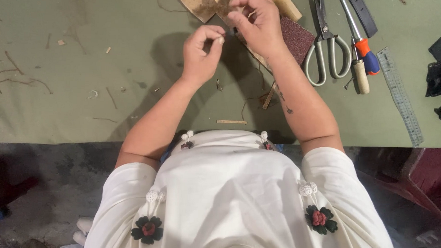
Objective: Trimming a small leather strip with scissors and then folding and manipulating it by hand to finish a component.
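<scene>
Fingers of the left hand pinch a tiny pale bit, too small to identify, above the table. Just beside it, the right hand grips the edge of a rough brown sheet lying over reddish sandpaper. Grey-handled scissors, a screwdriver and a clear ruler rest on the matte green tabletop, littered with thin scraps; grey concrete floor lies below.

packages: none in view
labels: none in view
signs: none in view
screens: none in view
</scene>
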